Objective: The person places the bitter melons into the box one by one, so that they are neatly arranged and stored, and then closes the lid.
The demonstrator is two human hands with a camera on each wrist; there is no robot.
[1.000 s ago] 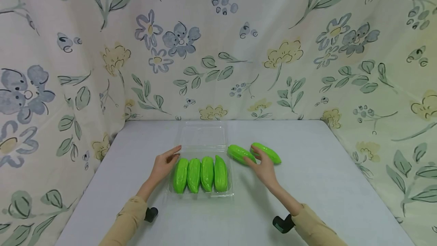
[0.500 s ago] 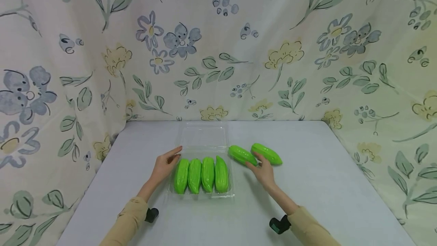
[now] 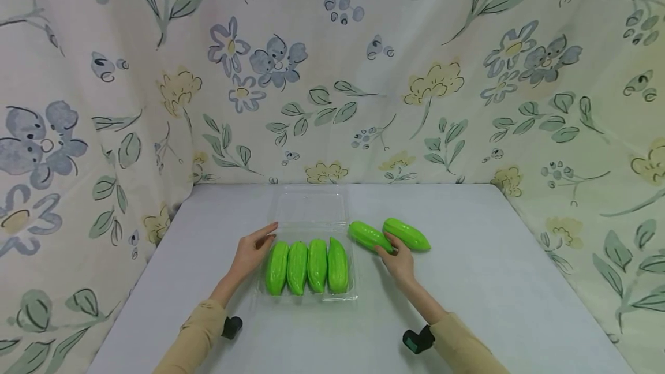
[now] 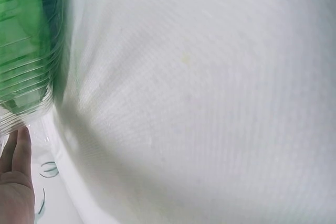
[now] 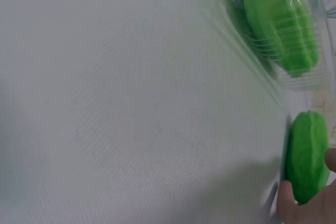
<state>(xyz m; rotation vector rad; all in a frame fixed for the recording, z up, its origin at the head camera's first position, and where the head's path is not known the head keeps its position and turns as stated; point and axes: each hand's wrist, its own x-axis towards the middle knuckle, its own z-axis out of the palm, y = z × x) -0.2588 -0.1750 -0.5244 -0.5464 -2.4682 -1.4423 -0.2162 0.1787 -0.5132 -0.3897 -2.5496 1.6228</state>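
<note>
A clear plastic clamshell box [image 3: 262, 292] lies on the table with its lid [image 3: 310, 206] laid back. Several bright green, ridged gourds sit side by side in it, the rightmost gourd [image 3: 337, 267] with its tip pointing away. My left hand [image 3: 250, 254] rests at the box's back left corner, its fairly straight fingers [image 4: 21, 153] touching the plastic. To the right of the box a loose green gourd [image 3: 368, 236] lies slantwise. My right hand [image 3: 400, 264] holds its near end between thumb and fingers. Just beyond, a second loose gourd [image 3: 407, 234] lies on the table.
The white table [image 3: 467, 281] reaches back to a curtain [image 3: 332, 74] printed with flowers and leaves. A black wrist camera [image 3: 418, 339] sticks out under the right sleeve, another wrist camera [image 3: 232, 326] under the left.
My right hand has shifted slightly left and its thumb and fingers have closed in on the near end of the nearer loose gourd. The left hand and box have stayed in place.
</note>
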